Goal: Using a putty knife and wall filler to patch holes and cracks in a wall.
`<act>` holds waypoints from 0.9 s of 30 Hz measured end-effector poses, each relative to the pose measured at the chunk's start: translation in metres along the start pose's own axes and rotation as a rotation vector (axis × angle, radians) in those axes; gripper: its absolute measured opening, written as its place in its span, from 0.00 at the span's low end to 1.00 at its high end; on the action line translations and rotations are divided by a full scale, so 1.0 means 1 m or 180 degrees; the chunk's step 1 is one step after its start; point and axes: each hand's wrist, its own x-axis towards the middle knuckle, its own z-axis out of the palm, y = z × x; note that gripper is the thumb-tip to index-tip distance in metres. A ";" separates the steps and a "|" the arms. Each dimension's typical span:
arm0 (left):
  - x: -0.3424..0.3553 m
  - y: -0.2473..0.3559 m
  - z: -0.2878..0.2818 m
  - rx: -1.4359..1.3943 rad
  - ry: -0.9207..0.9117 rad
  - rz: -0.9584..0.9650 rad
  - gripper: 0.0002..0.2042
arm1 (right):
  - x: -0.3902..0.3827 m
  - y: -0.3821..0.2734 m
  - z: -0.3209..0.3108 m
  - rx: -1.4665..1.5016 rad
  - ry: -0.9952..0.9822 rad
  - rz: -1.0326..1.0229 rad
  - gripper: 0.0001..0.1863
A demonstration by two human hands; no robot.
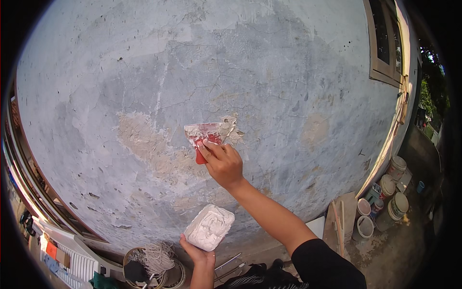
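My right hand (pixel 222 162) grips a red putty knife (pixel 201 158) by its handle, fingers pressed on the back of the broad blade. That blade lies against a cracked, faded blue-grey wall (pixel 269 77), and both blade and fingers are smeared with pale paste. Rough wet-looking filler (pixel 232 129) sticks to the wall just right of the blade. A larger beige filled patch (pixel 142 137) spreads to the left. Lower down, my left hand (pixel 198 253) holds up a white plastic tub (pixel 193 230) from below, tilted, with thick white putty (pixel 211 226) inside.
Several paint buckets (pixel 397 206) stand on the ground at the right, beside leaning wooden strips (pixel 336 226). A wood-framed window (pixel 385 41) is at upper right. At lower left are a basket with string (pixel 158 259) and a white slatted plastic piece (pixel 72 255).
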 end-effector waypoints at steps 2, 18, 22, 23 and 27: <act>0.001 -0.002 -0.002 0.0011 -0.0079 -0.0031 0.39 | -0.007 -0.004 -0.003 -0.0040 -0.0035 -0.0011 0.24; -0.007 0.004 -0.013 -0.0135 -0.0010 0.0052 0.40 | -0.003 0.041 -0.072 0.3516 0.0356 0.3118 0.10; -0.006 0.002 -0.010 -0.0107 -0.0099 0.0080 0.40 | 0.001 0.066 -0.052 0.3510 0.0514 0.3401 0.09; -0.008 0.001 -0.004 -0.0124 -0.0100 0.0020 0.40 | -0.003 0.071 -0.048 0.3088 0.0485 0.3403 0.09; -0.008 0.001 -0.003 -0.0081 -0.0128 -0.0014 0.40 | -0.019 0.073 -0.036 0.2272 0.0706 0.3369 0.08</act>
